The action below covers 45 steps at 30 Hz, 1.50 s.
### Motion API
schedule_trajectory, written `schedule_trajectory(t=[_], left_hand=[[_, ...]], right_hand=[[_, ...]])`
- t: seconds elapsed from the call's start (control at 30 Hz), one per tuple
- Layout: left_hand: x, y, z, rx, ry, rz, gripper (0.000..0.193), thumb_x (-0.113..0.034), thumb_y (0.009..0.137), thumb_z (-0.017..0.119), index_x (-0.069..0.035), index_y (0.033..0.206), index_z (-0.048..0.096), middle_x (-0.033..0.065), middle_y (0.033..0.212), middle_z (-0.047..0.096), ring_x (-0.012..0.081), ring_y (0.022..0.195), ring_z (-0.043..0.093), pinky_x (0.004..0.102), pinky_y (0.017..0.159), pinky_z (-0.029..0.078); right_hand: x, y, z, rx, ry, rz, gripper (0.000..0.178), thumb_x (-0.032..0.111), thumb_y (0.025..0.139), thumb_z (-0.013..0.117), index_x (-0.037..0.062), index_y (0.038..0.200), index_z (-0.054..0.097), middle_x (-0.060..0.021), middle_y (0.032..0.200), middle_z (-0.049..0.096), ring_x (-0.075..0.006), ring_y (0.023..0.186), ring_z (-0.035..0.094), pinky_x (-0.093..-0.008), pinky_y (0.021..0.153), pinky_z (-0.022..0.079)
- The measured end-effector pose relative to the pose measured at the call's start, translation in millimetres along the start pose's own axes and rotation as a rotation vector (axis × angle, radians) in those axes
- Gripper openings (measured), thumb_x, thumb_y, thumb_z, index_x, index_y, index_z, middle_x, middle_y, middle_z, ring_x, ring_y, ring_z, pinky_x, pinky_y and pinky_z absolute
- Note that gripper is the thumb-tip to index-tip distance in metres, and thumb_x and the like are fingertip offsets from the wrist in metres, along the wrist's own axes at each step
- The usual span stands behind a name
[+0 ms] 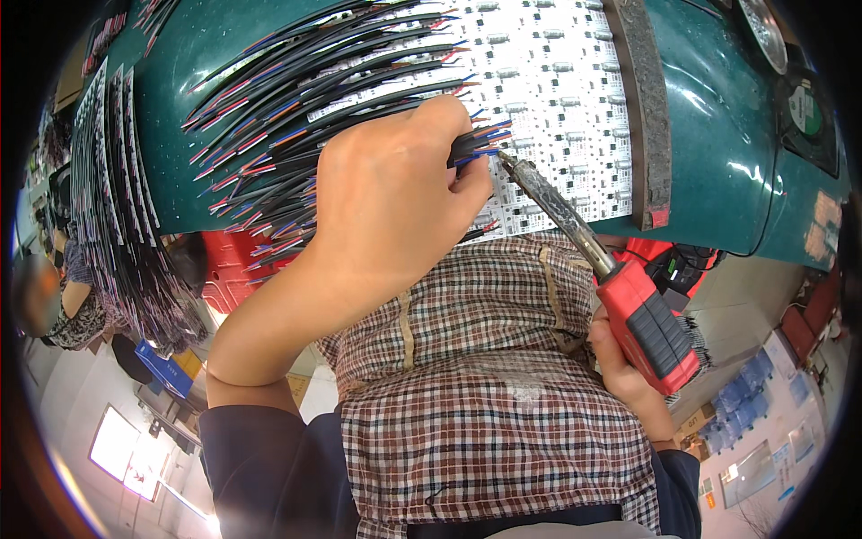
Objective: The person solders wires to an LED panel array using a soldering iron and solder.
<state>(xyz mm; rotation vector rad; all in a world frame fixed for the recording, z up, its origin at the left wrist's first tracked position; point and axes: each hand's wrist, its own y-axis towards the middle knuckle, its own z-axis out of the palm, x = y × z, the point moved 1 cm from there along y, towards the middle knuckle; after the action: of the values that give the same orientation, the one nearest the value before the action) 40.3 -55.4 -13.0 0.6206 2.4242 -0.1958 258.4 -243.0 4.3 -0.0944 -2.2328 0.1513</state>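
My left hand (386, 198) is closed on a few black cables (461, 149), their blue and orange wire ends poking out over a white circuit board panel (561, 99). In my right hand (618, 364) is a soldering iron (648, 325) with a red and black handle, held at a slant. Its tip meets or nearly touches the wire ends; I cannot tell which. Rows of black cables (269, 103) fan out leftward from the panel, with red, white and blue wires at their free ends. My left hand hides part of these rows.
A dark metal bar (648, 117) lies along the panel's right edge on the green table (718, 171). Finished-looking cable strips (117, 180) hang over the left edge. At the far right are a metal dish (763, 31) and a black holder (804, 112). Another person sits at the left.
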Motion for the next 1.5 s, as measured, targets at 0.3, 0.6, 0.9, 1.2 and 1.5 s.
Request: schedule_trajectory(t=[0.3,0.6,0.9,1.2,1.5], left_hand=[[0.4,1.5,-1.8,0.001,0.002,0.015,0.014,-0.010,0.077,0.078,-0.006,0.077,0.065,0.0013,0.056,0.058,0.0138,0.049,0.058,0.0273,0.050,0.044],[2.5,3.4,-9.9,0.102,-0.079,-0.012,0.010,-0.012,0.094,0.066,-0.003,0.096,0.064,0.0071,0.070,0.066,0.0180,0.055,0.064,0.0286,0.056,0.049],[-5.0,2.2,-28.6,-0.236,-0.013,0.207,0.008,-0.006,0.097,0.063,0.000,0.101,0.067,0.0119,0.087,0.070,0.0150,0.081,0.068,0.0259,0.071,0.051],[-12.1,-21.9,-0.4,0.033,-0.089,-0.066,0.013,-0.013,0.088,0.075,-0.007,0.089,0.064,0.0052,0.069,0.068,0.0139,0.054,0.059,0.0261,0.052,0.044],[-6.4,-20.9,7.2,0.026,-0.002,-0.034,0.014,-0.013,0.086,0.077,-0.006,0.085,0.065,0.0055,0.068,0.067,0.0171,0.056,0.063,0.0277,0.053,0.047]], right_hand=[[-0.3,-6.3,-5.3,-0.010,0.064,0.067,0.026,0.002,0.074,0.076,-0.0007,0.099,0.069,-0.0144,0.089,0.067,-0.0307,0.070,0.068,-0.0357,0.061,0.054],[-3.1,-10.3,-5.7,-0.026,0.048,0.084,0.025,0.007,0.078,0.076,-0.0010,0.101,0.069,-0.0147,0.089,0.068,-0.0295,0.071,0.068,-0.0350,0.062,0.054],[-0.1,-19.9,-11.0,-0.048,0.069,0.215,0.029,0.009,0.078,0.076,-0.0011,0.104,0.069,-0.0161,0.093,0.068,-0.0323,0.079,0.069,-0.0365,0.069,0.056],[-5.9,-24.0,-7.3,0.028,-0.033,0.099,0.026,0.004,0.073,0.078,0.0000,0.098,0.070,-0.0157,0.092,0.069,-0.0318,0.077,0.070,-0.0365,0.068,0.056],[-2.7,-2.5,-1.0,-0.018,-0.154,-0.145,0.022,0.000,0.069,0.080,0.0009,0.089,0.070,-0.0130,0.083,0.067,-0.0295,0.067,0.068,-0.0352,0.058,0.054]])
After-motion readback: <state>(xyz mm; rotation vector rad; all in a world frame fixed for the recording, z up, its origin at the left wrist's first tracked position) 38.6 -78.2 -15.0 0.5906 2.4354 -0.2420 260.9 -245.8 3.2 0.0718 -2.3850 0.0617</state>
